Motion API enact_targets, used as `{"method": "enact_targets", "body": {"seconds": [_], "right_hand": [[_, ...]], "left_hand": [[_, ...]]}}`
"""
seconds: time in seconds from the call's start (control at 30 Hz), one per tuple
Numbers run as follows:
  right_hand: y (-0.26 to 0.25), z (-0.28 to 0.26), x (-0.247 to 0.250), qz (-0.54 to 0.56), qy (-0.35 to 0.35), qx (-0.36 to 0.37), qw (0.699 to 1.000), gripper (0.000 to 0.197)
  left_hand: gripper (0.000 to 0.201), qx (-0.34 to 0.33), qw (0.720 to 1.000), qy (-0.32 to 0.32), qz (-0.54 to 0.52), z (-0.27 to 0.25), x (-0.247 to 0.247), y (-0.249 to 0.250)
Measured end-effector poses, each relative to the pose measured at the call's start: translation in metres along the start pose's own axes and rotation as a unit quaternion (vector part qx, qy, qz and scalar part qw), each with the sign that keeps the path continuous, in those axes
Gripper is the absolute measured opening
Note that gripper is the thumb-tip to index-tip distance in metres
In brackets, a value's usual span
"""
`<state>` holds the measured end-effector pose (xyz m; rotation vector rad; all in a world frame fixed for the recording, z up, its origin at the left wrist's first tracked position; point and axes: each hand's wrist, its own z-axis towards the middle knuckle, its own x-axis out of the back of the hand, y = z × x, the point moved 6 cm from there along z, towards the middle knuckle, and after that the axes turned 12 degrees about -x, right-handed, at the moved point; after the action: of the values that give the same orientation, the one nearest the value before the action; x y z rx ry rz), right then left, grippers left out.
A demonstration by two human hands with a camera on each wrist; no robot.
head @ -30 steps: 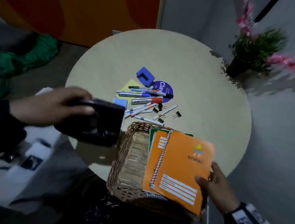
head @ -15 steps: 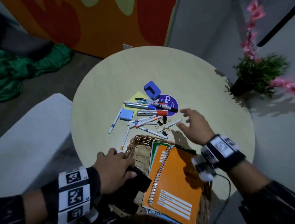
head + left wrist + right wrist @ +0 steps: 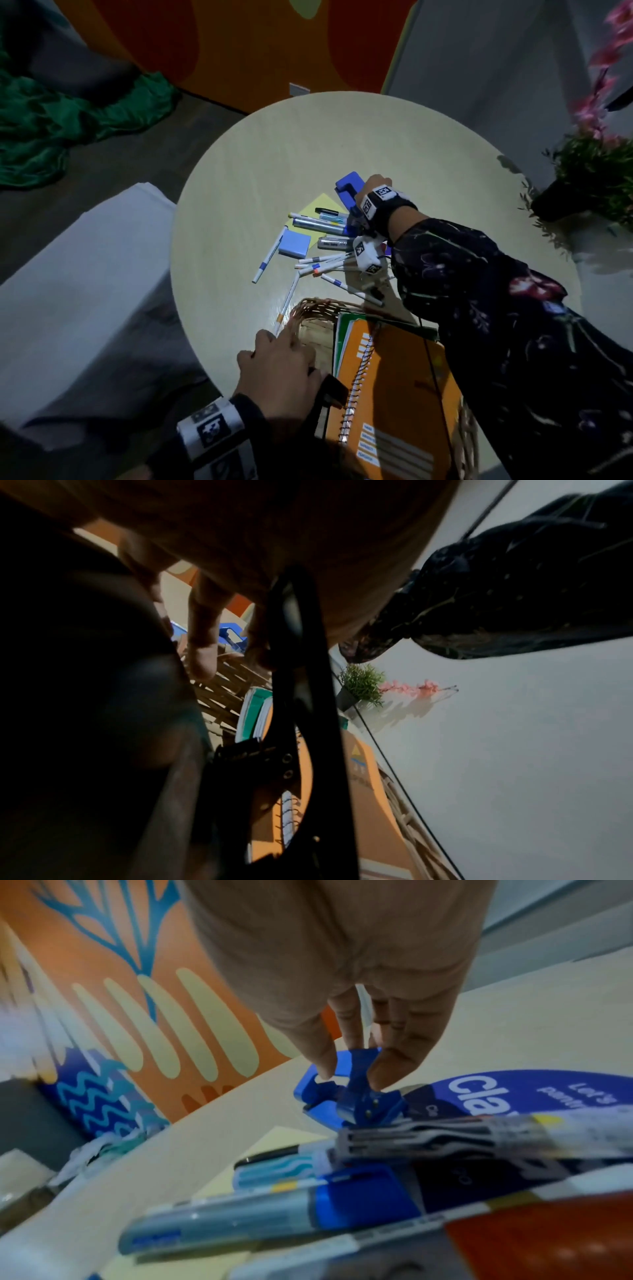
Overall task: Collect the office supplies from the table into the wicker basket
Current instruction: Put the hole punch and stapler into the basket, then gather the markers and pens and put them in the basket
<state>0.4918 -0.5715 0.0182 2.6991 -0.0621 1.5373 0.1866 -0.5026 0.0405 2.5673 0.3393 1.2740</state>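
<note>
Right wrist: right hand [image 3: 346, 969] fingers [image 3: 318, 1053] pinching blue hole punch [image 3: 342, 1096] | left hand [image 3: 281, 370] fingers relaxed, on black object [image 3: 330, 390] in wicker basket [image 3: 308, 305]

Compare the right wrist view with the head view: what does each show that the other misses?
Right wrist only: the right hand's fingertips pinching the small blue plastic hole punch.

Head only: the left hand resting at the woven wicker basket, the orange spiral notebook inside it, and the light blue sticky-note block.

Both: the punch, the silver blue-capped marker and the round beige table.
</note>
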Motion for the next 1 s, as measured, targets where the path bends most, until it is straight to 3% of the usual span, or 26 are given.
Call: {"method": "enact_targets", "body": {"seconds": [0.1,0.2,0.27,0.33,0.4,0.5,0.57,0.63,0.7,0.87,1.0], "right_hand": [[0.001,0.010,-0.008,0.008,0.011,-0.004,1.000,0.039],[0.004,0.020,-0.013,0.020,0.024,0.017,0.999,0.017],[0.014,0.020,-0.009,0.083,0.053,0.030,0.995,0.016],[0.017,0.010,0.013,0.212,0.061,0.032,0.975,0.020],[0.029,-0.013,0.032,0.330,0.099,0.024,0.939,0.009],[0.034,-0.074,0.029,0.361,0.015,0.127,0.924,0.028],[0.041,-0.119,0.000,0.361,-0.116,0.195,0.904,0.029],[0.049,-0.156,-0.041,0.321,-0.226,0.215,0.894,0.025],[0.056,-0.177,-0.081,0.273,-0.281,0.219,0.894,0.023],[0.070,-0.183,-0.133,0.252,-0.290,0.176,0.906,0.019],[0.075,-0.184,-0.130,0.259,-0.268,0.152,0.915,0.016]], "left_hand": [[0.042,0.008,1.000,-0.009,-0.014,-0.006,-0.008,-0.004],[0.040,-0.004,1.000,0.003,-0.008,-0.003,-0.012,-0.007],[0.047,-0.033,0.999,0.002,-0.021,-0.003,-0.014,-0.011],[0.072,-0.078,0.996,0.013,-0.050,-0.009,-0.011,-0.016],[0.084,-0.102,0.985,0.087,-0.109,-0.023,0.004,-0.031],[0.054,-0.084,0.949,0.185,-0.240,-0.039,0.031,-0.072],[0.035,-0.054,0.936,0.200,-0.283,-0.035,0.045,-0.107],[0.019,-0.033,0.946,0.200,-0.255,-0.022,0.055,-0.139],[0.010,-0.024,0.952,0.214,-0.218,-0.003,0.066,-0.158],[0.030,-0.093,0.965,0.242,-0.044,0.081,0.094,-0.133],[0.035,-0.161,0.964,0.201,0.065,0.150,0.093,-0.089]]}}
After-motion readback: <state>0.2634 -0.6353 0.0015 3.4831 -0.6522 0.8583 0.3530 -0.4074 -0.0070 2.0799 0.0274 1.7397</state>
